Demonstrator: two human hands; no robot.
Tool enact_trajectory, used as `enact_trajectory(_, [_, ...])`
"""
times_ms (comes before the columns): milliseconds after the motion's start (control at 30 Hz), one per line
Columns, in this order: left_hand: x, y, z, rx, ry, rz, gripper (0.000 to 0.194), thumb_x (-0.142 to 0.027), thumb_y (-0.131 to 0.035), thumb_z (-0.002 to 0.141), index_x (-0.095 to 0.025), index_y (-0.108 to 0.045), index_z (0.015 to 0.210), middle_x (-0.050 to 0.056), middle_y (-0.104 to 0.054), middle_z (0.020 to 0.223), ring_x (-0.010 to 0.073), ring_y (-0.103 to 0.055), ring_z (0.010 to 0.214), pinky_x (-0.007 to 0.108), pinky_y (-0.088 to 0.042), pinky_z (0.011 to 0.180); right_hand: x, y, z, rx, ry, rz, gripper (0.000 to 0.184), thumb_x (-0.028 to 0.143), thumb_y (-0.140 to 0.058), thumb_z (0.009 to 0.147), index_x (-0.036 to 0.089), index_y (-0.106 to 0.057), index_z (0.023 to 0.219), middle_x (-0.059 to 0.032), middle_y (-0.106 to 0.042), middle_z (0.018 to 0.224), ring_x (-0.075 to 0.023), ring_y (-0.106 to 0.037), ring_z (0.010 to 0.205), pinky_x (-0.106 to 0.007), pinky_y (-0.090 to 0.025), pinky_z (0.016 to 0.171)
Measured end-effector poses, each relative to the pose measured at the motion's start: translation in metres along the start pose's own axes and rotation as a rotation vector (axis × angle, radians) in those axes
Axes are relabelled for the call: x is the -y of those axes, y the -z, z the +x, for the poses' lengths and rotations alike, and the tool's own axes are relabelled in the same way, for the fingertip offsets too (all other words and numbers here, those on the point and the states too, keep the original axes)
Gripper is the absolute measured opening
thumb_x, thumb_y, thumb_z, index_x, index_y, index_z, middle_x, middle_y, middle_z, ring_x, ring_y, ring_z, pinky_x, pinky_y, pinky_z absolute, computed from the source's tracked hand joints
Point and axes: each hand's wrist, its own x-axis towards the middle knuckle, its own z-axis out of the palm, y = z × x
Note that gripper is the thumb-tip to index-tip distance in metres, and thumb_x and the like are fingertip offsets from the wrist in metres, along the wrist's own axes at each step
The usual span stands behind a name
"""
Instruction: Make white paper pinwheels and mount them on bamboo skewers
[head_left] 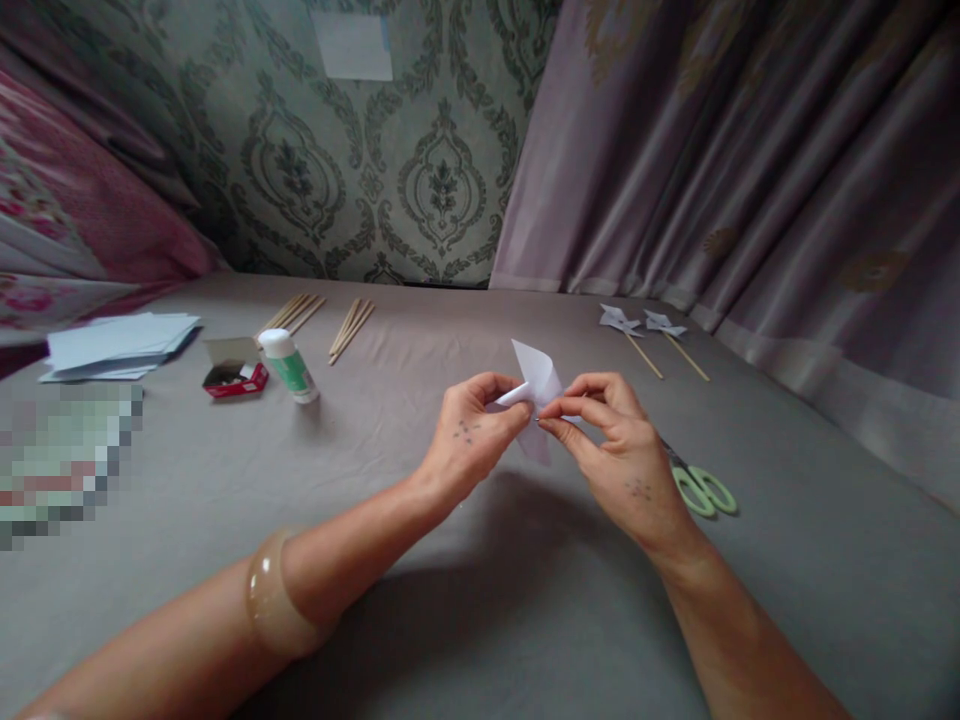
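Observation:
A white paper pinwheel (541,368) with curled blades is held up above the table in front of me. My left hand (480,425) is closed on it, the thumb pressing the folded paper near the centre. At the pinwheel's middle, my right hand (619,440) pinches a small pin (538,421) between thumb and forefinger; only a tiny shiny bit of it shows. Green-handled scissors (705,490) lie just beyond my right hand, their blades partly hidden behind it.
On the left are a paper stack (120,342), an open red box (236,380) and an upright glue bottle (289,367). Wooden sticks (351,330) lie in two bundles at the back. Two finished pinwheels on sticks (645,355) lie at the back right.

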Motion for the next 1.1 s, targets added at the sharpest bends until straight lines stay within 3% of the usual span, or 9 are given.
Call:
enact_trajectory(800, [-0.0041,-0.0027,-0.002,0.014,-0.015,-0.038,0.013,-0.021,-0.068,0.062,-0.015,-0.068,0.073,0.0,-0.063,0.068,0.0114,-0.053,0.061,0.022,-0.039,0.057,-0.0042,0.0006,0.0005,-0.004,-0.04,-0.015,0.013,0.034,-0.063,0.083,0.026,-0.072,0.079,-0.006,-0.06,0.102,-0.0244,-0.054,0.1,-0.044,-0.044,0.091])
enact_trajectory(1100, [0.003,-0.0005,-0.0027,0.053,-0.065,0.061,0.017,-0.022,-0.065,0.067,-0.013,-0.072,0.079,0.002,-0.066,0.072,0.0116,-0.055,0.064,0.02,-0.039,0.057,-0.0077,-0.0022,-0.0006,0.017,-0.094,0.042,0.012,0.032,-0.064,0.08,0.022,-0.071,0.076,-0.0078,-0.061,0.105,-0.0248,-0.056,0.104,-0.044,-0.042,0.094])
